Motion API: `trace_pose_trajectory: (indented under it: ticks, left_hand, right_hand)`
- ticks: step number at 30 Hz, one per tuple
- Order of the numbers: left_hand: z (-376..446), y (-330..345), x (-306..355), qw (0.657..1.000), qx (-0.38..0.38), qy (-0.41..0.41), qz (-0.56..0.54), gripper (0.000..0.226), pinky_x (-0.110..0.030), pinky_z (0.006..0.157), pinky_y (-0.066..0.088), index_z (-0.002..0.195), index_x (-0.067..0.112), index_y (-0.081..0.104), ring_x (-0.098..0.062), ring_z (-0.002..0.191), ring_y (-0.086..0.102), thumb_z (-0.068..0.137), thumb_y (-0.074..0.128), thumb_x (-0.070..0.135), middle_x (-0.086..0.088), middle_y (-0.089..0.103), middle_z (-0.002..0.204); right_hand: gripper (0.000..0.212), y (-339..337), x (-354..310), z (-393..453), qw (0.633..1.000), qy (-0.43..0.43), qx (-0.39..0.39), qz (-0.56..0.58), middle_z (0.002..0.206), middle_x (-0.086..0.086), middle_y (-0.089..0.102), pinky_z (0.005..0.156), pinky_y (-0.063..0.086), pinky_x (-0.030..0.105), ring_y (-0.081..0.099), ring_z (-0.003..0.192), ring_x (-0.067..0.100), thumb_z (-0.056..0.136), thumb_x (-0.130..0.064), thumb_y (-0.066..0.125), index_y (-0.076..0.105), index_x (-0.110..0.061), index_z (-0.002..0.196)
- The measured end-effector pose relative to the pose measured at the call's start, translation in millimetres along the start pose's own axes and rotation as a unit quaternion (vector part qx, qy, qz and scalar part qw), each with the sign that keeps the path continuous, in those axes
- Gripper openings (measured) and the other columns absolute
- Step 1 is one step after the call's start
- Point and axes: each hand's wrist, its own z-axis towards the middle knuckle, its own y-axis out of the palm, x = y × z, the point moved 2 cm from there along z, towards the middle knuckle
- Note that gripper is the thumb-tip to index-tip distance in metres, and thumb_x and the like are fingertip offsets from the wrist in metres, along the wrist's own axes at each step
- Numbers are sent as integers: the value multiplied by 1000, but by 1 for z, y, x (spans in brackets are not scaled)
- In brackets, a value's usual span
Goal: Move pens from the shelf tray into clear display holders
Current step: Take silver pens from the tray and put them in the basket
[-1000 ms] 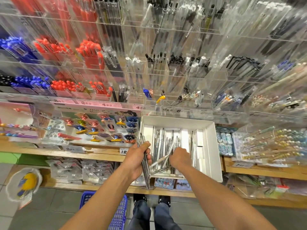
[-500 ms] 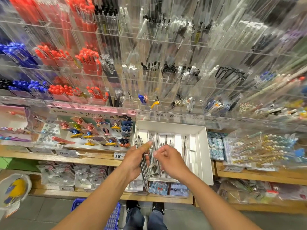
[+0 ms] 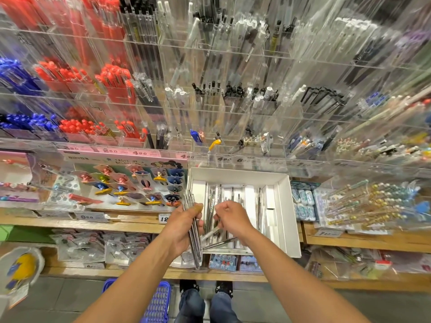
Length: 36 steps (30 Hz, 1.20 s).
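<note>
The left hand (image 3: 184, 227) has its grip wrapped around a bundle of silver pens (image 3: 193, 231), which stands nearly upright with its long axis running from just above the thumb down past the heel of the palm, over the left front corner of the white shelf tray (image 3: 283, 206). The right hand (image 3: 229, 220) hovers just beside it over the tray's middle, fingers curled in a narrow grip that seems to pinch one or two loose pens (image 3: 215, 238); these lie slanted, their free ends pointing down and left toward the bundle. More pens rest lengthwise in the tray, under and beyond the right hand. The clear display holders (image 3: 210, 106) rise above and behind the tray, well apart from both hands. The next move likely turns on swinging the slanted pens parallel to the bundle, since the left grip lies immediately to their left.
</note>
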Motion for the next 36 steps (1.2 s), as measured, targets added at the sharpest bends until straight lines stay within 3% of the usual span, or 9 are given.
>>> trace_pose_trajectory:
  ticks: [4, 7, 15, 20, 23, 27, 30, 33, 36]
  left_hand:
    - [-4, -1, 3, 1000, 3, 12, 6, 7, -24, 43, 43, 100, 9, 52, -12, 48, 48, 97, 59, 10, -1, 52, 62]
    - [-6, -4, 6, 1000, 11, 13, 1, 6, -24, 43, 42, 98, 10, 52, -12, 47, 48, 98, 58, 10, -1, 52, 62]
    - [-7, -9, 3, 1000, 14, 16, 0, 10, -25, 45, 43, 106, 7, 54, -12, 50, 49, 97, 58, 8, -1, 52, 62]
    - [-6, -7, 3, 1000, 12, 9, -8, 16, -24, 45, 44, 109, 5, 55, -12, 49, 49, 95, 62, 9, 0, 53, 60]
    - [-7, -4, 5, 1000, 10, 2, -19, 21, -24, 45, 45, 110, 5, 55, -12, 50, 49, 93, 66, 11, -1, 51, 63]
    - [-9, 2, 6, 1000, 6, -4, -20, 38, -26, 47, 47, 109, 4, 57, -12, 52, 51, 81, 77, 21, -3, 54, 67]
    - [-10, 7, 8, 1000, 0, -14, -16, 79, -32, 54, 54, 134, 0, 47, -20, 70, 64, 71, 83, 29, -16, 66, 100]
    - [-7, 10, 6, 1000, -4, -22, -2, 112, -45, 77, 60, 154, 10, 23, -38, 119, 59, 64, 87, 27, -25, 47, 145]
    - [-8, 14, 4, 1000, -3, -21, 9, 110, -36, 59, 60, 155, 9, 19, -33, 113, 60, 68, 87, 15, -22, 47, 144]
  right_hand:
    - [29, 0, 10, 39, 989, 21, 38, -140, 78, 1, 67, 63, 55, 26, 63, 61, 15, 96, -10, 49, 66, -13, 73]
    - [40, 7, 16, 56, 977, 33, 53, -203, 52, 0, 46, 54, 51, 25, 45, 46, 12, 94, -7, 52, 47, -13, 54]
    - [30, 27, 17, 62, 953, 72, 84, -283, 61, -2, 53, 35, 27, 19, 48, 48, 9, 93, -18, 60, 49, -14, 65]
    - [29, 15, 7, 53, 973, 60, 85, -208, 61, -3, 48, 39, 29, 20, 44, 48, 9, 95, -17, 52, 44, -15, 67]
    - [7, 0, -3, 26, 993, -5, 92, -73, 76, -10, 54, 47, 35, 18, 52, 58, 5, 96, -25, 54, 53, -18, 94]
    - [10, -5, -12, -23, 998, -53, -22, -4, 89, -9, 65, 56, 45, 12, 66, 69, 3, 92, -33, 63, 58, -32, 100]
    - [13, 3, -13, -50, 994, -71, -79, 20, 79, -8, 67, 54, 47, 11, 63, 58, -3, 87, -32, 69, 59, -32, 95]
    - [21, 9, -13, -60, 994, -71, -78, 40, 78, -5, 67, 55, 50, 15, 63, 57, 1, 83, -31, 75, 59, -25, 95]
    - [28, 10, -14, -61, 995, -65, -64, 48, 79, -2, 69, 57, 53, 20, 62, 57, 5, 78, -33, 80, 60, -21, 93]
